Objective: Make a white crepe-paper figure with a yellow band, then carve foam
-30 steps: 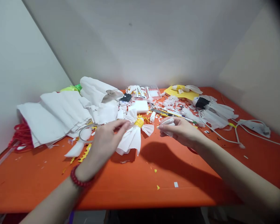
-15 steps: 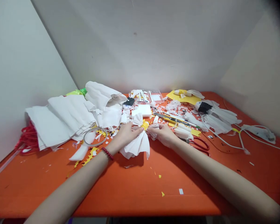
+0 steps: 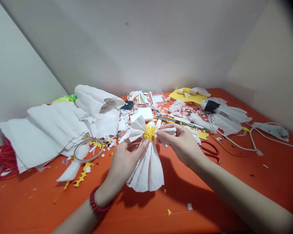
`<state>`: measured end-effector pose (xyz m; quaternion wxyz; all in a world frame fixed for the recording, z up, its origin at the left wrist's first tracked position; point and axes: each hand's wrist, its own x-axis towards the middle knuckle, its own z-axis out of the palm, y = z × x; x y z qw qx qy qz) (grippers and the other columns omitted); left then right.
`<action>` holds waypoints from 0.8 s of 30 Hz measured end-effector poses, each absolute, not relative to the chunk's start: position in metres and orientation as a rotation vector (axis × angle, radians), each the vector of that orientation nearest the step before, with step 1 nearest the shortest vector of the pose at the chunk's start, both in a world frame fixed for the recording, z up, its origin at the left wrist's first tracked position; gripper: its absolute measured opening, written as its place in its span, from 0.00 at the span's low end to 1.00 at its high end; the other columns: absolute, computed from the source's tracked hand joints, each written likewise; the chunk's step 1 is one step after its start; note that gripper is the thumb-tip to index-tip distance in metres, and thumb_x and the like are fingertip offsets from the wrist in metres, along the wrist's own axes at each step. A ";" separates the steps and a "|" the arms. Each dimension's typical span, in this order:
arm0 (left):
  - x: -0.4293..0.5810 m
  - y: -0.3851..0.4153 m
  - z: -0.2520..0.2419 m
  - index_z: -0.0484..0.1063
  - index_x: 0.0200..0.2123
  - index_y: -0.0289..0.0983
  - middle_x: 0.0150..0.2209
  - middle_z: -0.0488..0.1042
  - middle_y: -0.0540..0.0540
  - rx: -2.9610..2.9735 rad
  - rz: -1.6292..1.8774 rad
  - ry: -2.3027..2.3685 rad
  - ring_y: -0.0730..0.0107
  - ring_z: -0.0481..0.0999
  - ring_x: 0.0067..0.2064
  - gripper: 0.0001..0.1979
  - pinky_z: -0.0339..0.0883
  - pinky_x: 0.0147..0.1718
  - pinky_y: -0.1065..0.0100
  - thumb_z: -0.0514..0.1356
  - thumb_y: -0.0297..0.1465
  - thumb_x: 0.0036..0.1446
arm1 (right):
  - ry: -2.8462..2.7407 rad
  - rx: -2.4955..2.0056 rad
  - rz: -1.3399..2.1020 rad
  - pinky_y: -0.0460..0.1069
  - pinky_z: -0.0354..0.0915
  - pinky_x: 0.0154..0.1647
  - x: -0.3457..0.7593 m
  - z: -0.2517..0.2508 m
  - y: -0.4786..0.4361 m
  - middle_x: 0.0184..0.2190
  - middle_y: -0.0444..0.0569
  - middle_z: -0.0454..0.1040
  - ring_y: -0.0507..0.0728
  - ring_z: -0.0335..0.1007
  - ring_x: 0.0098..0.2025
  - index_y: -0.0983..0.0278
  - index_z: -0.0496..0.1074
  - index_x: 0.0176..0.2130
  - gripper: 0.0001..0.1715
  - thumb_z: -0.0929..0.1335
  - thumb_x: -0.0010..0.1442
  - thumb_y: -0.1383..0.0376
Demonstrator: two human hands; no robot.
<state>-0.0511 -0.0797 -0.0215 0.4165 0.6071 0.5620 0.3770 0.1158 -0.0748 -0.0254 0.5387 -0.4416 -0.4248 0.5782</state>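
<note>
A white paper doll (image 3: 148, 169) with a pleated skirt, gathered side pieces and a yellow scaly band round its middle hangs just above the orange table. My left hand (image 3: 123, 161) pinches it from the left, thumb just below the yellow band. Its other fingers lie behind the paper, partly hidden. My right hand (image 3: 183, 143) grips the gathered paper piece on the right side, beside the band, between thumb and fingers. A small white rounded top shows above the band.
Behind the doll lie a white foam block (image 3: 145, 113), a utility knife (image 3: 172, 121) and paper scraps. Red-handled scissors (image 3: 208, 148) and a white cable (image 3: 230, 143) are to the right. White paper sheets (image 3: 51, 130) and a metal ring (image 3: 78, 158) lie left.
Both hands have brought the doll closer to me and raised it upright, so its yellow band and skirt now face me more fully. The camera view has shifted a little.
</note>
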 end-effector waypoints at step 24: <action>-0.045 -0.086 -0.022 0.75 0.40 0.37 0.40 0.79 0.46 1.615 1.049 1.467 0.64 0.79 0.39 0.14 0.73 0.38 0.70 0.63 0.38 0.52 | -0.993 -1.114 1.415 0.47 0.61 0.30 0.116 -0.031 -0.076 0.26 0.46 0.72 0.50 0.66 0.28 0.65 0.71 0.31 0.09 0.71 0.48 0.63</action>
